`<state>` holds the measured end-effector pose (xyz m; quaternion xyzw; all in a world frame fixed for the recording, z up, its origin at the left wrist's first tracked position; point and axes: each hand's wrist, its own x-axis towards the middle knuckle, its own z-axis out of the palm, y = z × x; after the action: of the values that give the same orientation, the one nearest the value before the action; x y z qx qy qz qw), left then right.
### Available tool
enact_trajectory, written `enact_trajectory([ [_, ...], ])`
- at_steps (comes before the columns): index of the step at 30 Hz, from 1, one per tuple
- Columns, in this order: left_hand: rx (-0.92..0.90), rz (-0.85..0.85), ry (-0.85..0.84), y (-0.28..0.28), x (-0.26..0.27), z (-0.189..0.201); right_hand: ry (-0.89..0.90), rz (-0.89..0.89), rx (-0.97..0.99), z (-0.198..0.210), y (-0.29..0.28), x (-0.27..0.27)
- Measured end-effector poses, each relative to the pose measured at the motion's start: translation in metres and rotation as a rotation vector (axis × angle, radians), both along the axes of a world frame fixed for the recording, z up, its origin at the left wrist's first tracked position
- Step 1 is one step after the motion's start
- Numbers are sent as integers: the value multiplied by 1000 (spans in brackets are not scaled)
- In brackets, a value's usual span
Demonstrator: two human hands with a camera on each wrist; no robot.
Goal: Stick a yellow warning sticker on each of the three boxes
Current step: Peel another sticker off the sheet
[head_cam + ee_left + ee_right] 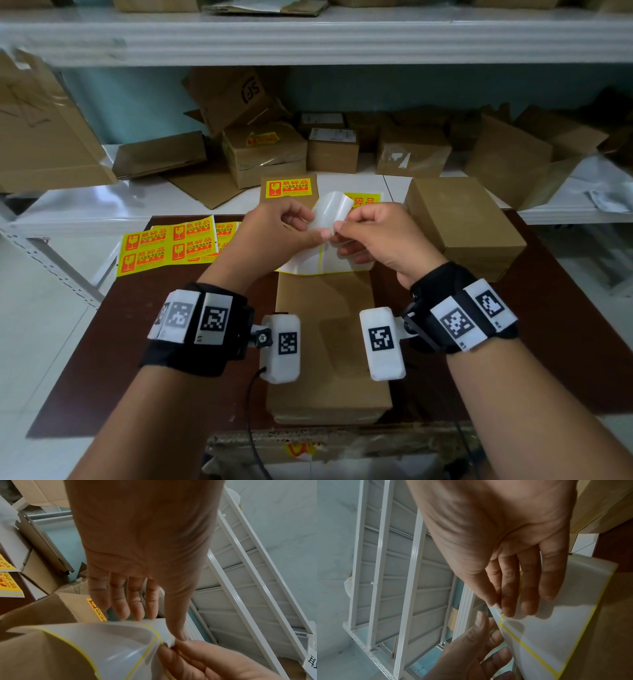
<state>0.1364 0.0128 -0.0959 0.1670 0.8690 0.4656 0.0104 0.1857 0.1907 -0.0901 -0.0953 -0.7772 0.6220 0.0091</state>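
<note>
Both hands are raised over a plain brown box [329,359] on the dark table [137,342]. My left hand [310,222] pinches a curled, half-peeled yellow warning sticker [334,209], white back towards me. My right hand [339,229] pinches the corner of the glossy backing sheet [329,262] and its other fingers lie along it. The same sheet [111,649], with thin yellow outlines, fills the bottom of the left wrist view. A second plain box [462,219] stands to the right. Behind the hands, a third box [274,185] carries a yellow sticker [288,188].
A full sheet of yellow stickers [171,243] lies at the table's left rear. On the white shelf [85,209] behind are several cardboard boxes, one of them [267,154] with a yellow sticker. Another shelf board [308,37] runs overhead.
</note>
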Motion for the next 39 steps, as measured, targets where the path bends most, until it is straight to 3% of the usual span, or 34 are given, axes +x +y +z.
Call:
enact_trajectory([
  [39, -2, 36, 96, 2, -4, -6, 2, 69, 41, 5, -7, 4],
])
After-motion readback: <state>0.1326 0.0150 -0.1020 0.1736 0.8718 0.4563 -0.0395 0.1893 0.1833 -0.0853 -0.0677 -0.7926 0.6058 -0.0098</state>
